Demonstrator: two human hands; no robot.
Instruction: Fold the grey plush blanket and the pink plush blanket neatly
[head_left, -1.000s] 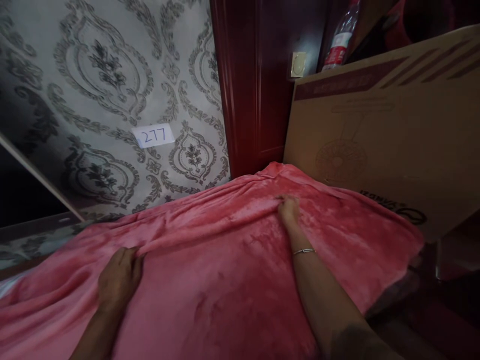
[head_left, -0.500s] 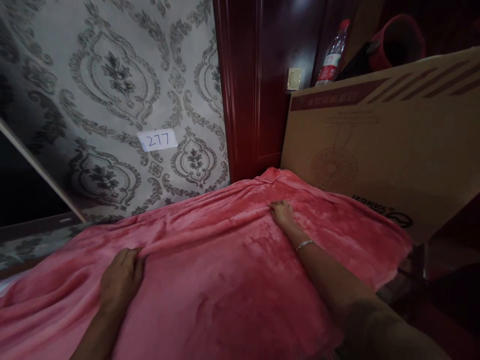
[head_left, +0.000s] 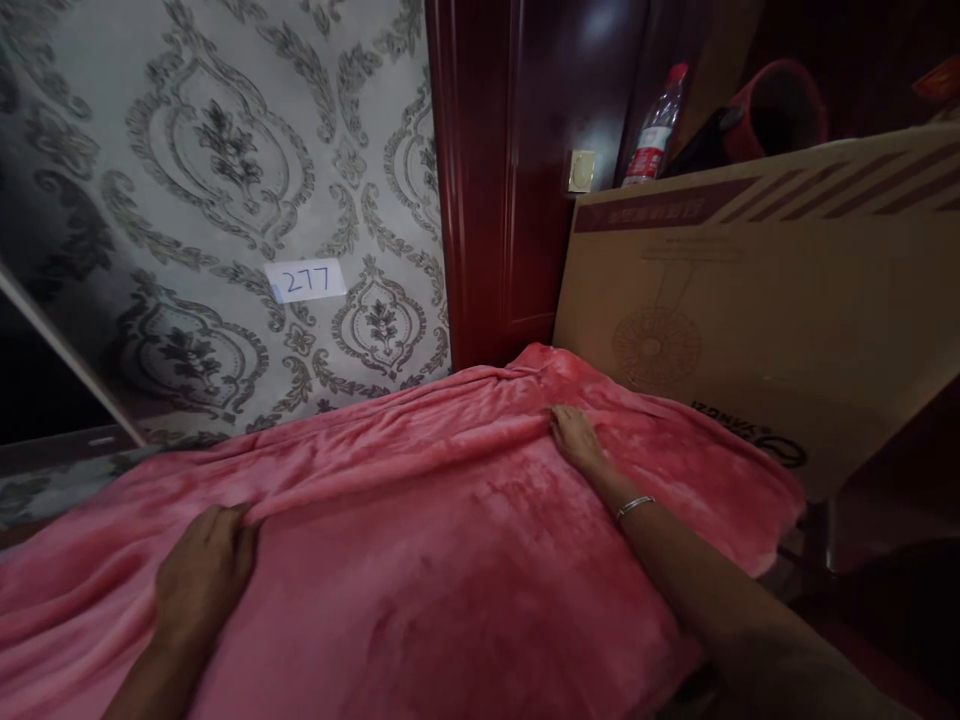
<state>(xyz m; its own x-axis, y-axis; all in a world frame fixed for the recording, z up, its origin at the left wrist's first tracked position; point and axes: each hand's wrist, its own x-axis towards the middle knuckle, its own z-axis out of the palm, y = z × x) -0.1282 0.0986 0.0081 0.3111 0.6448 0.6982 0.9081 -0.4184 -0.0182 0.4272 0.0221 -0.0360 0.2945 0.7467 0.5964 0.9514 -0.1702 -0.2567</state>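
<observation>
A pink plush blanket (head_left: pixel 420 560) spreads across the surface in front of me, with a raised fold running from left to right. My left hand (head_left: pixel 206 565) is closed on that fold at the left, its fingertips partly hidden in the cloth. Farther off to the right, my right hand (head_left: pixel 576 436) pinches the same fold, and a silver bracelet (head_left: pixel 636 506) circles that wrist. Between the two hands the fold is drawn fairly straight. Wrinkles gather behind it and at the far left.
Behind the blanket stands a patterned wall (head_left: pixel 225 150) bearing a paper label (head_left: pixel 306 281) marked 277. A dark red wood panel (head_left: pixel 487 200) adjoins it. At right a large cardboard box (head_left: pixel 750 320) borders the blanket, with a red-capped bottle (head_left: pixel 654 135) behind its top edge.
My hands have moved slightly apart, the left one leftward and nearer me, the right one a little rightward. Both still grip the blanket's fold. The camera view has shifted slightly.
</observation>
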